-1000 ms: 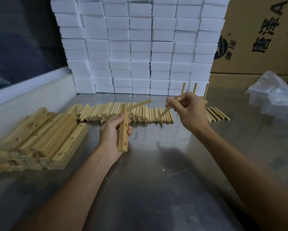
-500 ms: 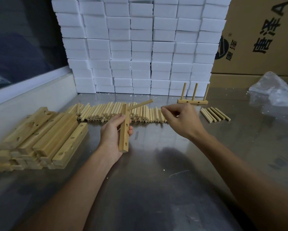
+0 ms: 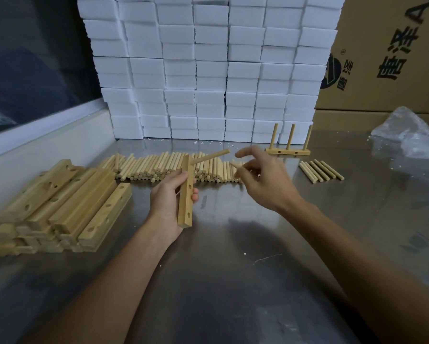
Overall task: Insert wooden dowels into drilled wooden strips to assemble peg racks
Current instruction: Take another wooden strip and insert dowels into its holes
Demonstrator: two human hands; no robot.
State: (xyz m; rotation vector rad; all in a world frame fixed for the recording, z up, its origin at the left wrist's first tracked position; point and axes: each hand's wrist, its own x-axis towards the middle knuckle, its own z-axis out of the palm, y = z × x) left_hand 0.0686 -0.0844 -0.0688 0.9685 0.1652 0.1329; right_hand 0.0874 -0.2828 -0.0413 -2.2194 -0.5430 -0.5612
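A drilled wooden strip (image 3: 185, 192) is gripped in the left hand (image 3: 170, 202), fingers curled round it, held roughly upright above the steel table (image 3: 233, 281). One dowel (image 3: 212, 155) is seated in its top hole and sticks out to the right; 2 empty holes are seen lower on the facing side. The right hand (image 3: 265, 180) is held just right of the strip, over the dowel row; a thin dowel (image 3: 235, 166) appears pinched between thumb and fingers, index finger extended, but most of it is hidden by the hand, so the grip is hard to confirm.

The loose dowel pile (image 3: 166, 167) lies in a row behind both hands; too many and too packed to be counted, its right end covered by the right hand. 5 more dowels (image 3: 320, 170) lie apart at right. One finished rack (image 3: 287, 151) w/ 3 upright pegs stands near the white foam blocks (image 3: 208, 70). Stacked strips (image 3: 59, 202) lie at left, blurred and cut off at the frame edge; count not possible. Clear plastic (image 3: 411, 135) and cardboard boxes (image 3: 387, 53) are partly cropped at right.
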